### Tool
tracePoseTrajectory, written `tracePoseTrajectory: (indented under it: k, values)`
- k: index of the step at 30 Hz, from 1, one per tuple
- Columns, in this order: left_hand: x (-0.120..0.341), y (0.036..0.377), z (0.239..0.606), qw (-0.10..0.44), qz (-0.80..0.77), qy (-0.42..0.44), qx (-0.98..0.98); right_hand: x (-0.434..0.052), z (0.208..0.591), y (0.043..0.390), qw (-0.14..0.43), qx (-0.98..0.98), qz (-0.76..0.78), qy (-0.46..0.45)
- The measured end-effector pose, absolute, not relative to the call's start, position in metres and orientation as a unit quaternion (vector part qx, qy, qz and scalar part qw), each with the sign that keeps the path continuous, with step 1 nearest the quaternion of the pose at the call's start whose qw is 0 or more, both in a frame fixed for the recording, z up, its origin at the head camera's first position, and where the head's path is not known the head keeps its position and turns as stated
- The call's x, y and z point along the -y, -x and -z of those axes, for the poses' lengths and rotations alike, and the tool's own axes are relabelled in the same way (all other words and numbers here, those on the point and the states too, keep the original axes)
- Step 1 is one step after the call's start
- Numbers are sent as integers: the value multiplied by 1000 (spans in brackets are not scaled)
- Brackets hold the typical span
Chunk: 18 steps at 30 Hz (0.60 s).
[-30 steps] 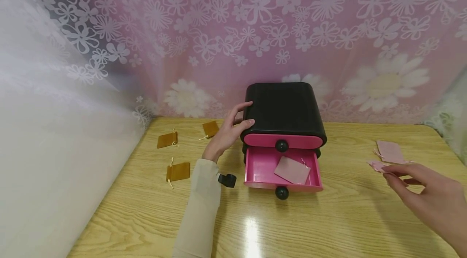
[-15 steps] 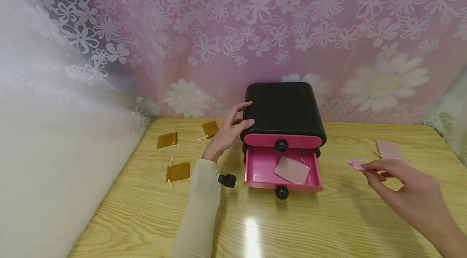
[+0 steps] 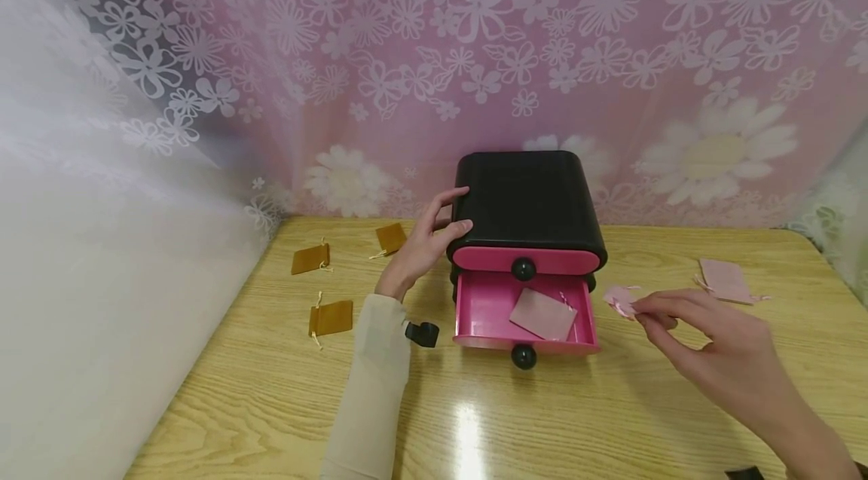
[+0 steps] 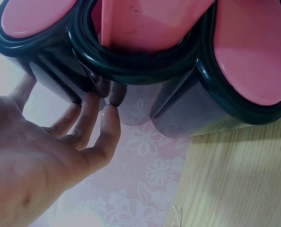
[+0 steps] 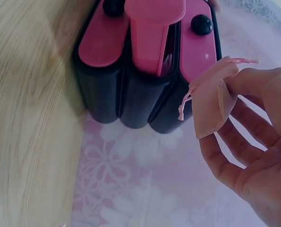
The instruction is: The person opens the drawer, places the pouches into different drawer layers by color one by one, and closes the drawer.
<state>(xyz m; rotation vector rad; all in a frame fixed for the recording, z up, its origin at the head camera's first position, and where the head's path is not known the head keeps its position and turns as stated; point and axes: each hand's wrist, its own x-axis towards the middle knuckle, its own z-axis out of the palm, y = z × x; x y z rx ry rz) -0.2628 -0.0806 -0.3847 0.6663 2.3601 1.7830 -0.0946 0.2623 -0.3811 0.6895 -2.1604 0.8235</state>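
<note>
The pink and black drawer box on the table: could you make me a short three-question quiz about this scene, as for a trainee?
1. True or false: the lower drawer of the drawer box stands open.
2. What does the right hand pinch? A a pink pouch; B a brown pouch; C a knob.
3. How many brown pouches lie on the table left of the box?

Key
1. True; a pink pouch lies inside.
2. A, the pink pouch; the left hand rests against the box's side.
3. Three.

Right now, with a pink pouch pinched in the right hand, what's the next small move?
Probably carry the pink pouch leftward over the open drawer and release it: the right hand pinches it just beside the drawer, where another pouch lies, and the left hand steadies the box.
</note>
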Motion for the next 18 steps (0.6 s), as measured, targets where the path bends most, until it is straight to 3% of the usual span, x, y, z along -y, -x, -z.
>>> tracePoseTrajectory:
  k: [10,18]
  values:
    - [81,263,384,57,-590,-218,-775,-243,382,98,327,845,-311,-285]
    - [81,264,385,57,-605,-228,-760,-226,387,108,346,825,-309,-322]
